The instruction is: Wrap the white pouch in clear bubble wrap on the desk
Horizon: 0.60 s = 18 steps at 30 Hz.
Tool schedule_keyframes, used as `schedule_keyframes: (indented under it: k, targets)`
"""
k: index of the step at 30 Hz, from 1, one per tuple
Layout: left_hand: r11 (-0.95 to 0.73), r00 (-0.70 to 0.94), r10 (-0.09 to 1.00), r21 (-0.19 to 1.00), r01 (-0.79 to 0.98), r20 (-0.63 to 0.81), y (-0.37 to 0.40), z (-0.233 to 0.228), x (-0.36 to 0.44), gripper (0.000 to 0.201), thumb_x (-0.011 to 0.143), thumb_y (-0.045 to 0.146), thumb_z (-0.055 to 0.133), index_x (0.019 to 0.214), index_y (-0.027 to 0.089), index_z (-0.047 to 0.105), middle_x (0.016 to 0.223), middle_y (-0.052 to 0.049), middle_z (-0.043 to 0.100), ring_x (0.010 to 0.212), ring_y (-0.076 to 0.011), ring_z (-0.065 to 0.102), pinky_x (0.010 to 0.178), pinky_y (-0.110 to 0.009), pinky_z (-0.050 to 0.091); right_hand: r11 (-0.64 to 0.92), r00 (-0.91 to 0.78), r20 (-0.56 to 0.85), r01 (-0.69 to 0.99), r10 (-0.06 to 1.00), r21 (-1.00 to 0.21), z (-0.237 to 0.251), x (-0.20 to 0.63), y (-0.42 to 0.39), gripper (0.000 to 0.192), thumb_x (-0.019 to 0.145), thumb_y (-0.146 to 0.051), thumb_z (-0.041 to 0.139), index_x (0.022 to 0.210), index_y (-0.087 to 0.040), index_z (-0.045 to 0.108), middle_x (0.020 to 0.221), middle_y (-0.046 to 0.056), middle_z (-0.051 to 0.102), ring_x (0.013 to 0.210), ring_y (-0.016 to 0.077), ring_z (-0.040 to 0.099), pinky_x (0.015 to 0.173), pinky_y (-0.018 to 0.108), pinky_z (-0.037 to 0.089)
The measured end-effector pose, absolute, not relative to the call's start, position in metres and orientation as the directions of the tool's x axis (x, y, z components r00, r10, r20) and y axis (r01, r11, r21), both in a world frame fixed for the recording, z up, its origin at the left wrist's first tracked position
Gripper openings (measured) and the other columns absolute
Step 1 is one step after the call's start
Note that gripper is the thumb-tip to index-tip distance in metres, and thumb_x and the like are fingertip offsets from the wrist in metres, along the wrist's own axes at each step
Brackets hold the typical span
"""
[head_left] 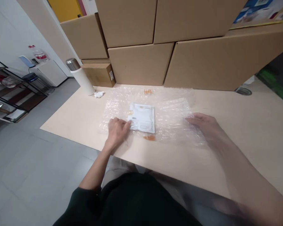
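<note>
A flat white packet (pixel 142 117) with small print lies on a spread sheet of clear bubble wrap (pixel 172 110). My left hand (pixel 118 128) is closed at the packet's lower left corner, thumb on its edge and fingers curled over the wrap. At the other side, my right hand (pixel 201 121) pinches the right edge of the bubble wrap, which looks slightly lifted and creased there. The right forearm is blurred. Orange marks show at the top and bottom of the wrap.
Large cardboard boxes (pixel 140 66) are stacked along the back of the wooden table (pixel 169 160). A white flask (pixel 82 80) with a metal cap stands at the back left, a crumpled tissue (pixel 99 94) beside it. A black rack (pixel 11 91) stands on the floor at left.
</note>
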State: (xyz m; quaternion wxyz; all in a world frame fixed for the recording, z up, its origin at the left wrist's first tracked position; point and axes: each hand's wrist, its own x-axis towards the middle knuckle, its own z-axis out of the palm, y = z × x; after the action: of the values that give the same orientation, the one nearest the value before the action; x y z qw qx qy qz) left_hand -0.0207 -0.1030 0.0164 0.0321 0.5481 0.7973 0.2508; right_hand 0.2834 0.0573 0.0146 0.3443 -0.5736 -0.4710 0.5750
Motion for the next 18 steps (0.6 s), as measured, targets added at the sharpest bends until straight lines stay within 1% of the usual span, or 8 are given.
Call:
schedule_keyframes:
  k: [1, 3, 6, 8, 11, 14, 16, 18]
  targets:
    - [0.287, -0.397, 0.903, 0.457, 0.842, 0.164, -0.095, 0.016, -0.019, 0.04, 0.092, 0.047, 0.051, 0.07, 0.019, 0.07, 0.075, -0.009, 0.061, 0.083, -0.0257, 0.056, 0.084, -0.044, 0.043, -0.323, -0.104, -0.339, 0.148, 0.935, -0.935, 0.015, 0.283, 0.057, 0.027, 0.055, -0.03, 0.082, 0.075, -0.018, 0.068, 0.063, 0.001, 0.061, 0.052, 0.0116, 0.05, 0.048, 0.024, 0.039]
    - [0.292, -0.402, 0.911, 0.547, 0.784, 0.089, -0.087, 0.013, -0.021, 0.037, 0.088, 0.041, 0.053, 0.06, 0.019, 0.062, 0.067, -0.006, 0.058, 0.072, -0.0217, 0.055, 0.074, -0.037, 0.044, -0.324, -0.096, -0.342, 0.16, 0.935, -0.932, 0.016, 0.282, 0.057, 0.027, 0.054, -0.03, 0.082, 0.074, -0.019, 0.069, 0.064, 0.001, 0.061, 0.052, 0.0123, 0.05, 0.048, 0.025, 0.039]
    - [0.27, -0.464, 0.879, 0.691, 0.671, 0.107, -0.091, 0.009, -0.036, 0.031, 0.086, 0.037, 0.053, 0.061, 0.019, 0.059, 0.07, -0.003, 0.06, 0.066, -0.017, 0.055, 0.063, -0.03, 0.042, -0.319, -0.081, -0.337, 0.18, 0.938, -0.931, 0.015, 0.282, 0.058, 0.025, 0.052, -0.03, 0.082, 0.072, -0.021, 0.069, 0.065, 0.002, 0.062, 0.053, 0.0133, 0.051, 0.048, 0.026, 0.04]
    - [0.304, -0.556, 0.819, 0.715, 0.629, 0.141, -0.1, 0.008, -0.053, 0.031, 0.085, 0.04, 0.053, 0.064, 0.018, 0.06, 0.075, -0.003, 0.062, 0.067, -0.016, 0.056, 0.061, -0.028, 0.042, -0.329, -0.067, -0.346, 0.186, 0.936, -0.926, 0.014, 0.283, 0.059, 0.025, 0.05, -0.028, 0.081, 0.071, -0.021, 0.07, 0.065, 0.003, 0.062, 0.052, 0.0138, 0.051, 0.047, 0.026, 0.04]
    - [0.453, -0.657, 0.744, 0.632, 0.629, 0.121, -0.113, 0.011, -0.083, 0.034, 0.085, 0.042, 0.049, 0.064, 0.018, 0.06, 0.073, -0.003, 0.063, 0.067, -0.0165, 0.057, 0.061, -0.028, 0.042, -0.363, -0.04, -0.376, 0.184, 0.926, -0.914, 0.014, 0.284, 0.061, 0.026, 0.046, -0.023, 0.082, 0.07, -0.022, 0.071, 0.064, 0.003, 0.063, 0.051, 0.0137, 0.051, 0.047, 0.026, 0.04]
    - [0.585, -0.721, 0.685, 0.508, 0.633, 0.11, -0.121, 0.013, -0.108, 0.033, 0.084, 0.04, 0.049, 0.064, 0.018, 0.062, 0.07, -0.005, 0.062, 0.076, -0.0215, 0.06, 0.067, -0.03, 0.042, -0.387, -0.023, -0.397, 0.178, 0.918, -0.905, 0.014, 0.284, 0.061, 0.03, 0.044, -0.018, 0.082, 0.072, -0.022, 0.071, 0.068, 0.004, 0.065, 0.055, 0.0145, 0.054, 0.049, 0.026, 0.042]
    - [0.63, -0.745, 0.66, 0.466, 0.621, 0.101, -0.123, 0.012, -0.118, 0.03, 0.083, 0.039, 0.051, 0.065, 0.018, 0.064, 0.074, -0.008, 0.063, 0.085, -0.0259, 0.061, 0.071, -0.033, 0.042, -0.377, -0.031, -0.39, 0.194, 0.92, -0.905, 0.014, 0.283, 0.061, 0.028, 0.045, -0.02, 0.083, 0.071, -0.022, 0.071, 0.07, 0.004, 0.066, 0.056, 0.0151, 0.055, 0.049, 0.027, 0.043]
    - [0.643, -0.745, 0.66, 0.444, 0.624, 0.09, -0.125, 0.01, -0.124, 0.029, 0.083, 0.039, 0.052, 0.068, 0.018, 0.065, 0.082, -0.01, 0.065, 0.094, -0.0279, 0.06, 0.075, -0.034, 0.042, -0.351, -0.049, -0.371, 0.228, 0.928, -0.908, 0.012, 0.283, 0.06, 0.024, 0.048, -0.025, 0.082, 0.069, -0.022, 0.071, 0.069, 0.004, 0.065, 0.055, 0.0155, 0.054, 0.049, 0.028, 0.043]
